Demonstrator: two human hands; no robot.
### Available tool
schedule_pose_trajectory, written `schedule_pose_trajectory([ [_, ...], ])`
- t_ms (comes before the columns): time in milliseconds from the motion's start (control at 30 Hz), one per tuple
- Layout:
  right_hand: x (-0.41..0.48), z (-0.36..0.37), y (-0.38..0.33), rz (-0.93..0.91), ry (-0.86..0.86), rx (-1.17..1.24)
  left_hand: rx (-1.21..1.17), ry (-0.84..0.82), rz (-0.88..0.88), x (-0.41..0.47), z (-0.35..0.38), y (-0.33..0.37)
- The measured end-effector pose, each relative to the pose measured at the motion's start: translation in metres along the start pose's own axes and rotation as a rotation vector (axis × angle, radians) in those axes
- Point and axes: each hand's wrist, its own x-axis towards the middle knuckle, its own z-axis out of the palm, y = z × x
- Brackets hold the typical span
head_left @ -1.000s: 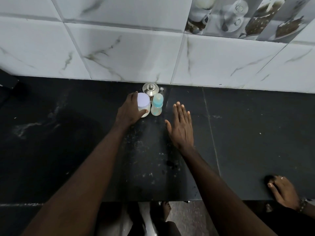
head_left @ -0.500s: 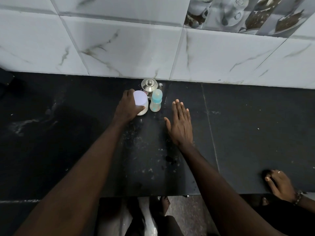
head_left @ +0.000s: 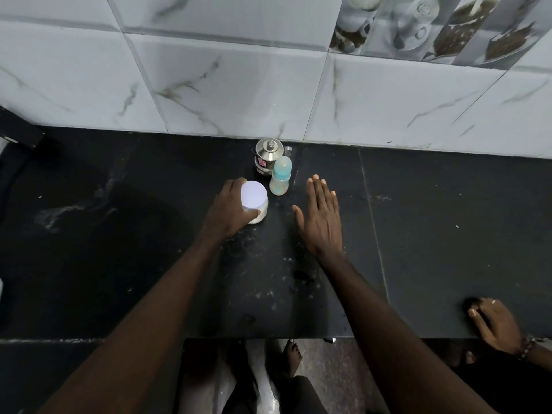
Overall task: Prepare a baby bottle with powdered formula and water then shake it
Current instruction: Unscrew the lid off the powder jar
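A white round jar (head_left: 254, 201) with a pale lid stands on the black counter (head_left: 433, 234). My left hand (head_left: 230, 209) is wrapped around its left side. Just behind and to the right stands a baby bottle (head_left: 280, 179) with a light blue cap, upright. Behind the bottle a small steel pot (head_left: 268, 155) with a knobbed lid sits against the wall. My right hand (head_left: 321, 218) lies flat on the counter, fingers together and extended, to the right of the jar and apart from the bottle.
Another person's hand (head_left: 497, 325) with a bracelet rests on the counter's front edge at the right. A white marbled tile wall (head_left: 239, 85) rises behind the counter. White powder specks dot the surface between my arms. Feet show below the front edge.
My left hand has drawn the jar toward me and away from the bottle and the pot. My right hand has stayed flat in place.
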Motion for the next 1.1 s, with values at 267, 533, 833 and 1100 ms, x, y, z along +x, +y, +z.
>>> schedule_pose_trajectory([
  [267,-0.01,0.0,-0.003,0.002,0.013,-0.005,-0.049,0.026,0.004,-0.039,0.007,0.001],
  [533,-0.025,0.003,-0.008,0.014,-0.035,-0.011,-0.094,0.031,-0.027,-0.072,0.018,0.009],
  [833,-0.053,0.009,-0.011,-0.003,-0.031,0.007,-0.102,0.009,-0.026,-0.088,0.017,0.011],
  [1100,-0.075,0.014,-0.008,0.007,-0.063,0.039,-0.124,0.021,-0.003,-0.101,0.013,0.008],
])
